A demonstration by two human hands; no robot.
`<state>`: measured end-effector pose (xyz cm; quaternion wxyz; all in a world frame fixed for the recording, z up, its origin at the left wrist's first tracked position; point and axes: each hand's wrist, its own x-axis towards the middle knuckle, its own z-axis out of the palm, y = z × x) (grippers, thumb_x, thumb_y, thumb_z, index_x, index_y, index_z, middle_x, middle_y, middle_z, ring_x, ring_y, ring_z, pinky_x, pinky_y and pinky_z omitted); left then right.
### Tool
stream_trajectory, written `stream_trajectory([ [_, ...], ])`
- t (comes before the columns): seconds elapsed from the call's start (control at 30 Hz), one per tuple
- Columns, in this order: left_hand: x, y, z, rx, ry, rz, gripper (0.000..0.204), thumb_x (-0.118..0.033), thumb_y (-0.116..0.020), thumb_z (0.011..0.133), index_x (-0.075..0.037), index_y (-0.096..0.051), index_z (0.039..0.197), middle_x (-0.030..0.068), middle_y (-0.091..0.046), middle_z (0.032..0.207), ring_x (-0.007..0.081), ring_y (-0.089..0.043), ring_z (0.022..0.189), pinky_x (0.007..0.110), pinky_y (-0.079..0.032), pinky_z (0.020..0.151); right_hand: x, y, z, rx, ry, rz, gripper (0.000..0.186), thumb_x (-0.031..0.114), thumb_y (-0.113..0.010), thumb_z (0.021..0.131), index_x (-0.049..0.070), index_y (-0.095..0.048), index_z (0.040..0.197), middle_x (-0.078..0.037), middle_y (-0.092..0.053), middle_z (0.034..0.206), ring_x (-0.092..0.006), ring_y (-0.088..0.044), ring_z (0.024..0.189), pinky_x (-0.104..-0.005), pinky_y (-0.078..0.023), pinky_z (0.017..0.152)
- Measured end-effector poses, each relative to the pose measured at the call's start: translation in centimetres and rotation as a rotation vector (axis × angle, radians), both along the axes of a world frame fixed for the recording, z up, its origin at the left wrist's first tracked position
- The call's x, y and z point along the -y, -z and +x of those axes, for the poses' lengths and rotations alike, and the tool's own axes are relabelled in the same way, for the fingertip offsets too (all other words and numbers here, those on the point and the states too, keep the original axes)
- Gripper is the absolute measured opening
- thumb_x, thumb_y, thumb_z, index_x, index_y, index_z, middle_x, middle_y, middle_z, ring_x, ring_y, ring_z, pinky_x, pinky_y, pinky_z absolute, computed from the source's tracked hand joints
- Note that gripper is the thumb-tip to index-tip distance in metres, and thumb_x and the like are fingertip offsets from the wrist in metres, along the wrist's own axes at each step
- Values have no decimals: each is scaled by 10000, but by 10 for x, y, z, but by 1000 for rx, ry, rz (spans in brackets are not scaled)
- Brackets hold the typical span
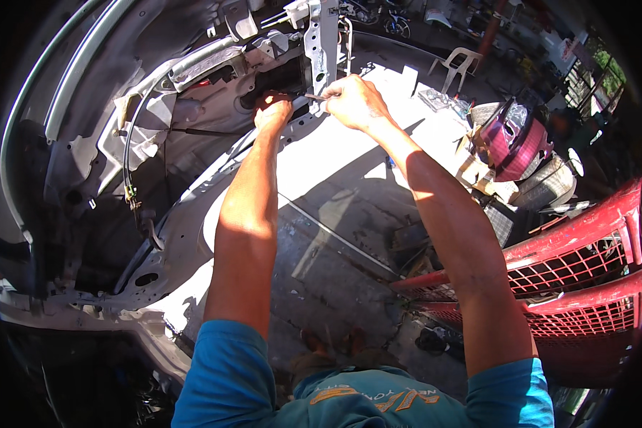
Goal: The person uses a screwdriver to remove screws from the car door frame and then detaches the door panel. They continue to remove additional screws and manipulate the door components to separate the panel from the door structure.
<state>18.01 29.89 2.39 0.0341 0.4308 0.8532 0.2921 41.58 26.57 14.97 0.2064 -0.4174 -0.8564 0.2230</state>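
Both my arms reach out to the far middle, beside a bare grey car body. My left hand (pixel 273 112) is closed at the opening's edge; what its fingers hold is dark and too small to name. My right hand (pixel 355 102), a little to the right, pinches a thin metal piece (pixel 314 96) that points left toward my left hand. Just behind the hands rises an upright grey metal pillar (pixel 321 46) with several holes, its lower end close to that piece. The bare door sill (pixel 225 167) of the car runs below my left hand.
Inside the car shell at left hangs a black cable (pixel 127 153). At right are red mesh-filled frames (pixel 578 250), a magenta curved part (pixel 515 143) on a heap of parts, and a white plastic chair (pixel 455 65) farther back. A concrete floor (pixel 328 250) lies below.
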Motion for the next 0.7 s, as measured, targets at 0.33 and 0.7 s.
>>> stream_trajectory([
  [0.33,42,-26,18,24,-139,72,353,-355,-550,924,-65,-711,1046,229,-716,1122,399,-704,1056,472,-567,908,2,-8,-14,18,-12,-26,285,223,-707,790,143,-808,1045,-96,-772,875,-253,-736,828,-383,-555,802],
  [0.7,13,2,-20,-414,92,-48,313,-195,-476,996,-6,-727,997,221,-732,996,357,-745,883,441,-606,767,-3,-3,-13,-25,-34,23,204,213,-708,794,129,-802,954,-115,-759,840,-297,-743,843,-420,-562,817],
])
